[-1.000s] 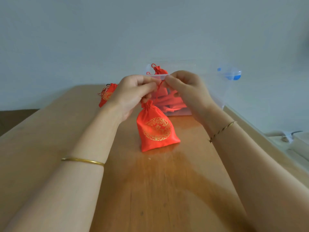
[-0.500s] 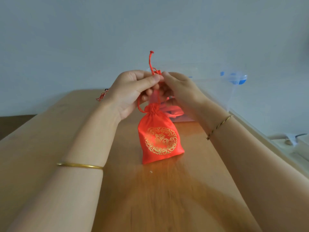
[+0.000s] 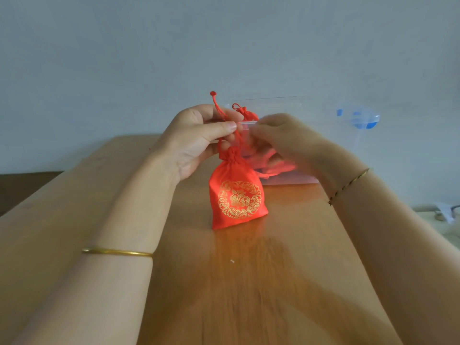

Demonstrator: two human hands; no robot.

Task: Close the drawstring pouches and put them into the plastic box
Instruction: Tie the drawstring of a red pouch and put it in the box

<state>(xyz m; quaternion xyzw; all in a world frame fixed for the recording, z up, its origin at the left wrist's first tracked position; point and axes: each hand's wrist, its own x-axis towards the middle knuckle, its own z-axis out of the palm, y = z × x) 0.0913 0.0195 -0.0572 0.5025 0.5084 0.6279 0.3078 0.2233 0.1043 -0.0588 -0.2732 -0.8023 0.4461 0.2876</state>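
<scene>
A red drawstring pouch [image 3: 236, 197] with a gold round emblem stands upright on the wooden table [image 3: 249, 282], its neck cinched tight. My left hand [image 3: 196, 140] pinches the red drawstring [image 3: 217, 105] just above the neck, and the knotted cord end sticks up past my fingers. My right hand [image 3: 281, 138] is blurred, its fingertips close to my left thumb; its hold on the cord cannot be made out. Right behind stands the clear plastic box [image 3: 302, 179] with several red pouches [image 3: 245, 113] inside.
A clear lid with blue clips [image 3: 361, 118] leans at the box's right. The wall lies close behind the box. White objects [image 3: 445, 215] sit on a lower surface past the table's right edge.
The pouch neck has been drawn tight and the cord pulled upward. My right hand has shifted slightly right and blurred. The pouch at the back left is hidden behind my left arm.
</scene>
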